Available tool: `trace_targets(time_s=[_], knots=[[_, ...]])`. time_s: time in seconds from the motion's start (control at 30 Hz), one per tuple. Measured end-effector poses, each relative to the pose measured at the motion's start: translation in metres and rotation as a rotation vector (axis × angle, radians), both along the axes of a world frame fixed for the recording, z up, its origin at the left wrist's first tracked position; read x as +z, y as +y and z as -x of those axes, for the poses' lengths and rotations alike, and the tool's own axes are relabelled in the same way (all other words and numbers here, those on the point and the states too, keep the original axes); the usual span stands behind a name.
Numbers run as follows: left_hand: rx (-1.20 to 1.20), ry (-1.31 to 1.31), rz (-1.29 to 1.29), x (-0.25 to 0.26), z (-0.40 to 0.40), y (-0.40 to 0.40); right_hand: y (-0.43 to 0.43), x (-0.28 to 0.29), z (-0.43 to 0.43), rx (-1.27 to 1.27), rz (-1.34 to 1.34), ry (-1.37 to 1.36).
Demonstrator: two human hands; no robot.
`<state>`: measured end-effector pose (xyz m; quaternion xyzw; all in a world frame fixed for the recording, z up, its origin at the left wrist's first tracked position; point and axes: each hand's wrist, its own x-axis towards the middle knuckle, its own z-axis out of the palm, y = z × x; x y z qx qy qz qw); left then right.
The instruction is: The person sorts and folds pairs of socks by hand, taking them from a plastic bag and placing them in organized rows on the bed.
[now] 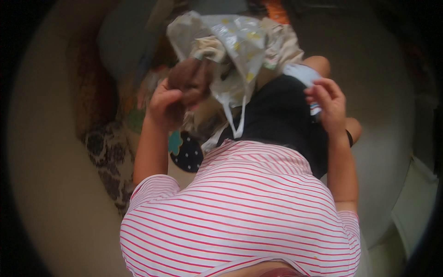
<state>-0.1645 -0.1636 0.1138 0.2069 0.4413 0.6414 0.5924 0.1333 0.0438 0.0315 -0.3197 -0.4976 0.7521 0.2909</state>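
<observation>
My left hand (165, 105) grips a piece of brown fabric (192, 81), blurred, which hangs in front of an opened plastic bag. That bag (238, 45) is white and translucent with yellow marks, and its handle loop droops towards my lap. Cream fabric (209, 48) shows at the bag's mouth, directly above the brown piece. My right hand (327, 100) is raised over my dark shorts, fingers curled; a white and blue item (315, 110) shows beside its fingers. Whether the hand holds it, I cannot tell. Light blue cloth (301, 73) lies on my leg just beyond.
Beige cloth (283, 45) is heaped right of the bag, with an orange item (276, 12) behind. On the left lie a patterned brown and cream fabric (110, 155) and a dark dotted piece with a teal shape (187, 152). Pale floor (373, 69) extends at right.
</observation>
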Motion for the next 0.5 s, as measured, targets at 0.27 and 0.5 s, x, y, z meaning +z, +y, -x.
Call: trace_targets(time_s=[0.27, 0.5], knots=[[-0.889, 0.527, -0.013, -0.050, -0.093, 0.148, 0.020, -0.002, -0.009, -0.066, 0.155, 0.127], [-0.908, 0.576, 0.168, -0.115, -0.116, 0.192, 0.032, -0.042, -0.076, -0.664, 0.496, 0.602]])
